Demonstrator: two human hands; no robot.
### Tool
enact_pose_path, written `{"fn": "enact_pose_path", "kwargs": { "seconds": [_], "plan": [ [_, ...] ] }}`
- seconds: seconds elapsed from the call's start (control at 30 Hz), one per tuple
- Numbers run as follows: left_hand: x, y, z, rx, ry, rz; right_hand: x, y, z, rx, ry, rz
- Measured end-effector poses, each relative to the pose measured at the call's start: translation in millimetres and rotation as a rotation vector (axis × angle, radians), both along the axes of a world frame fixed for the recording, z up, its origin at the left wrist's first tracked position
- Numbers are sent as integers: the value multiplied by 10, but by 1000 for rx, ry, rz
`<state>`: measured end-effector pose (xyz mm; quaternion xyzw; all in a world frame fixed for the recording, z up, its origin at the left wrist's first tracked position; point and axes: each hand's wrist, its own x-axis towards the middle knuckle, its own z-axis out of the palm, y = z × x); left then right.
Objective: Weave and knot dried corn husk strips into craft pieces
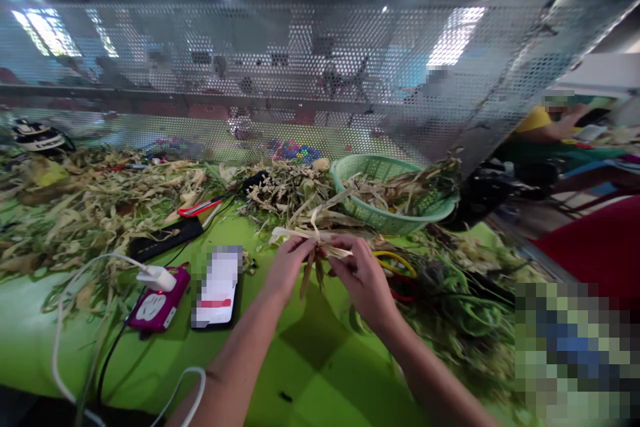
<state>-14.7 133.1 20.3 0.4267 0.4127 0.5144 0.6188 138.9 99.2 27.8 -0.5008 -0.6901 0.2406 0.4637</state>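
Note:
Dried corn husk strips (pixel 315 233) are pinched between my two hands over the middle of the green table (pixel 320 360). My left hand (pixel 290 263) closes its fingertips on the left part of the bundle, where a pale strip sticks out. On the other side my right hand (pixel 363 273) grips the strips with bent fingers. Darker strip ends hang below the fingertips, and one thin strip loops up above them. How the strips cross between the fingers is partly hidden. Just beyond my hands lies a heap of dry husks (pixel 295 190).
A green basket (pixel 350 203) of husks stands behind my right hand. Left lie a phone (pixel 217 290), a purple power outlet box (pixel 159 307) with a white charger and cables, a black case (pixel 167 238) and a red cutter (pixel 200 207). A perforated metal screen (pixel 270 73) rises behind.

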Motion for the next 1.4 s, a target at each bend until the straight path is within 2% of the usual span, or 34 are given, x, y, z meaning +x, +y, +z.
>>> {"fn": "enact_pose_path", "kwargs": {
  "seconds": [0.13,0.3,0.47,0.67,0.9,1.0,1.13,1.3,1.4],
  "plan": [
    [45,-17,-10,-56,-88,-16,57,106,-106,-117,154,53],
    [53,-62,24,-49,-96,-105,111,141,-114,-99,17,-7],
    [58,-70,10,-128,-93,-57,113,123,-36,-98,-37,-21],
    [90,-59,-6,-200,-175,-20,137,146,-42,-79,-32,-43],
    [77,-61,1,-133,-223,-51,207,177,-58,-87,-59,-53],
    [35,-55,11,-55,-154,-93,236,198,-78,-115,-54,-44],
    [-6,-48,15,76,51,-181,265,226,-73,-169,-12,-16],
    [43,-66,-29,85,161,-286,228,207,-20,-421,282,107],
    [75,-88,-39,74,194,-349,197,197,-9,-427,419,98]
  ]
}}
